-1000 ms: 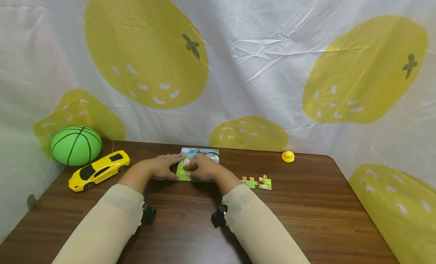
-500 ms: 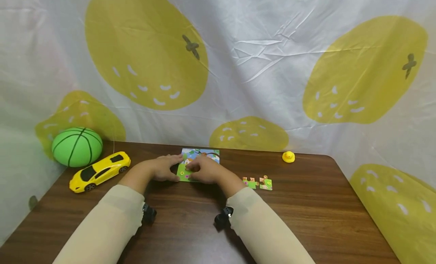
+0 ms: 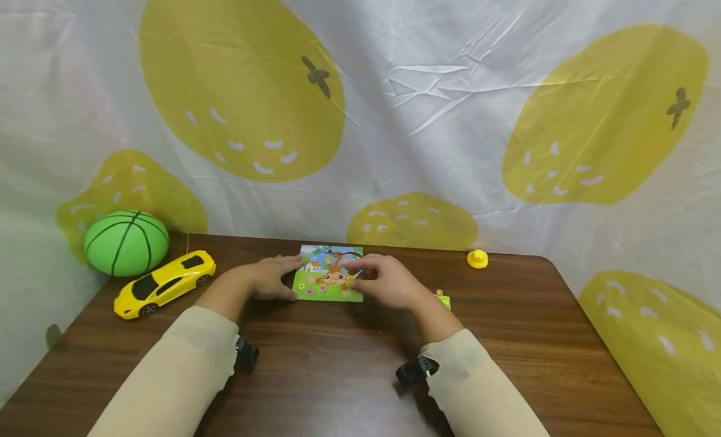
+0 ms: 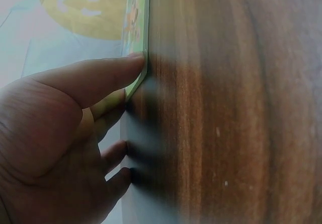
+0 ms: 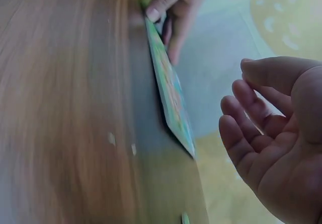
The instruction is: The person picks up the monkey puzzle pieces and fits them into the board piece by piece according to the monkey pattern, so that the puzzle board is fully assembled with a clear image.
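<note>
A jigsaw puzzle (image 3: 323, 288) with a monkey hanging over a green meadow lies flat near the table's back edge. My left hand (image 3: 267, 278) rests at its left side, thumb and fingers spread and touching the edge. In the left wrist view, the thumb of the left hand (image 4: 55, 128) presses the near corner. Above the puzzle's right edge is my right hand (image 3: 388, 282), thumb and fingers apart. The right wrist view shows the right hand (image 5: 282, 128) holding nothing, raised off the puzzle (image 5: 171, 93). A loose puzzle piece (image 3: 445, 301) shows partly behind my right wrist.
On the left stand a green ball (image 3: 126, 243) with black lines and a yellow toy car (image 3: 165, 284). A small yellow rubber duck (image 3: 477, 259) sits at the back right. A white curtain (image 3: 394, 143) with yellow fruit prints hangs behind the wooden table (image 3: 315, 368).
My right hand has moved right from the puzzle's middle to its right edge, uncovering the monkey picture. Its forearm now covers one loose piece and part of another. My left hand has stayed put.
</note>
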Demonstrator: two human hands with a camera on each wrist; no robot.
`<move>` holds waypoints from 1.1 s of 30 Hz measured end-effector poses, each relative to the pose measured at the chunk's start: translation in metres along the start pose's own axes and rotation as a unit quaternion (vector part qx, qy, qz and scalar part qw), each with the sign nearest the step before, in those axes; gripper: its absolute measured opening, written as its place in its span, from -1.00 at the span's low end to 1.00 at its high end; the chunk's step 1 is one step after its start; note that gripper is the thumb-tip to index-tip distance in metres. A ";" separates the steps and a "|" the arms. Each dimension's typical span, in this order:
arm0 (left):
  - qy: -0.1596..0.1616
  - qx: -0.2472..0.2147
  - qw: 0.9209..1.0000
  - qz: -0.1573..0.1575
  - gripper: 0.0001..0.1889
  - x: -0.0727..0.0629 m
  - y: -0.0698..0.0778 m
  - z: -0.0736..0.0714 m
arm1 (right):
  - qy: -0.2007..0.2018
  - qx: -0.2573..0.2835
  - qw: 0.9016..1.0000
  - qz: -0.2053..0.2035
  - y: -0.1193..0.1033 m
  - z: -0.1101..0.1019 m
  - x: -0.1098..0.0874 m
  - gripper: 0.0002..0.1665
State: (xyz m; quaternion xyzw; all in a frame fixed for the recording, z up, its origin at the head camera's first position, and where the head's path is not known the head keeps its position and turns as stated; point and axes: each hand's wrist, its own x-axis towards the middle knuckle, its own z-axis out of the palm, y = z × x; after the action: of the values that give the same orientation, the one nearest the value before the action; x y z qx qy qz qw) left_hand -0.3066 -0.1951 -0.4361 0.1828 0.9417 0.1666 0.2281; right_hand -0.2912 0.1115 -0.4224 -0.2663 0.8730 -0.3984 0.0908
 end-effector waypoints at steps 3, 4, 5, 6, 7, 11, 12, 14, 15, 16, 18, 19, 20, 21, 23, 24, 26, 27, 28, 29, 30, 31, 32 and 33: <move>0.000 -0.001 1.000 -0.002 -0.08 -0.001 0.000 0.000 | 0.016 -0.006 1.000 0.011 0.009 -0.010 -0.011 -0.54; 0.000 0.000 1.000 -0.001 -0.08 -0.001 0.000 0.000 | 0.018 -0.007 1.000 0.015 0.012 -0.013 -0.015 -0.53; 0.000 -0.001 1.000 -0.002 -0.09 -0.001 0.000 0.000 | 0.020 -0.007 1.000 0.018 0.016 -0.016 -0.018 -0.53; 0.000 -0.002 1.000 -0.003 -0.09 -0.001 -0.001 0.000 | 0.020 -0.006 1.000 0.020 0.019 -0.019 -0.021 -0.53; 0.000 -0.003 1.000 -0.004 -0.09 -0.001 -0.001 0.000 | 0.019 0.002 0.999 0.027 0.021 -0.023 -0.024 -0.52; 0.002 -0.004 1.000 -0.004 -0.09 0.000 -0.002 0.001 | 0.021 0.020 0.998 0.050 0.030 -0.035 -0.036 -0.51; 0.003 -0.001 1.000 -0.003 -0.09 0.000 -0.003 0.001 | 0.021 0.022 0.998 0.054 0.032 -0.038 -0.039 -0.51; 0.004 0.002 1.000 -0.002 -0.09 0.001 -0.003 0.001 | 0.024 0.022 0.997 0.063 0.037 -0.043 -0.045 -0.50; 0.003 0.003 1.000 -0.001 -0.08 0.001 -0.003 0.001 | 0.024 0.022 0.997 0.066 0.040 -0.046 -0.048 -0.50; 0.003 0.003 1.000 -0.001 -0.08 0.001 -0.003 0.002 | 0.024 0.021 0.997 0.068 0.043 -0.048 -0.051 -0.50; 0.002 0.004 1.000 -0.001 -0.08 0.001 -0.004 0.002 | 0.029 0.019 0.996 0.077 0.048 -0.052 -0.055 -0.50; 0.002 0.004 1.000 -0.001 -0.08 0.002 -0.004 0.002 | 0.031 0.021 0.996 0.083 0.051 -0.054 -0.057 -0.50; 0.002 0.005 1.000 0.001 -0.08 0.002 -0.004 0.002 | 0.033 0.022 0.995 0.086 0.055 -0.056 -0.059 -0.51; 0.002 0.006 1.000 0.002 -0.07 0.003 -0.004 0.002 | 0.037 0.023 0.995 0.090 0.058 -0.058 -0.060 -0.52; 0.003 0.008 1.000 0.002 -0.08 0.002 -0.004 0.002 | 0.041 0.026 0.994 0.099 0.063 -0.061 -0.062 -0.52; 0.004 0.009 1.000 0.002 -0.07 0.002 -0.004 0.002 | 0.042 0.028 0.994 0.100 0.065 -0.062 -0.062 -0.52; 0.004 0.010 1.000 0.002 -0.07 0.001 -0.003 0.002 | 0.043 0.031 0.993 0.102 0.069 -0.064 -0.063 -0.52; 0.004 0.009 1.000 0.001 -0.07 0.001 -0.003 0.002 | 0.042 0.032 0.993 0.103 0.071 -0.065 -0.063 -0.51; 0.004 0.009 1.000 0.001 -0.07 0.000 -0.003 0.002 | 0.040 0.033 0.993 0.103 0.072 -0.066 -0.064 -0.51; 0.005 0.009 1.000 0.002 -0.07 0.000 -0.002 0.002 | 0.039 0.034 0.993 0.104 0.072 -0.066 -0.064 -0.50; 0.005 0.010 1.000 0.004 -0.07 0.000 -0.002 0.002 | 0.037 0.034 0.993 0.106 0.073 -0.066 -0.064 -0.50; 0.005 0.009 1.000 0.005 -0.08 0.000 -0.001 0.002 | 0.035 0.034 0.993 0.108 0.074 -0.067 -0.065 -0.50; 0.005 0.009 1.000 0.005 -0.08 0.001 -0.001 0.002 | 0.033 0.030 0.993 0.108 0.074 -0.067 -0.066 -0.49; 0.006 0.010 1.000 0.006 -0.08 0.000 0.000 0.001 | 0.031 0.025 0.993 0.108 0.075 -0.067 -0.066 -0.49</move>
State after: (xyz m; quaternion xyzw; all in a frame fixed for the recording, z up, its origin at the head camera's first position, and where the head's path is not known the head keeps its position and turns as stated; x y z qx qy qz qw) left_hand -0.3064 -0.1949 -0.4376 0.1898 0.9436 0.1595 0.2196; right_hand -0.2898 0.2309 -0.4375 -0.1552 0.8891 -0.4156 0.1128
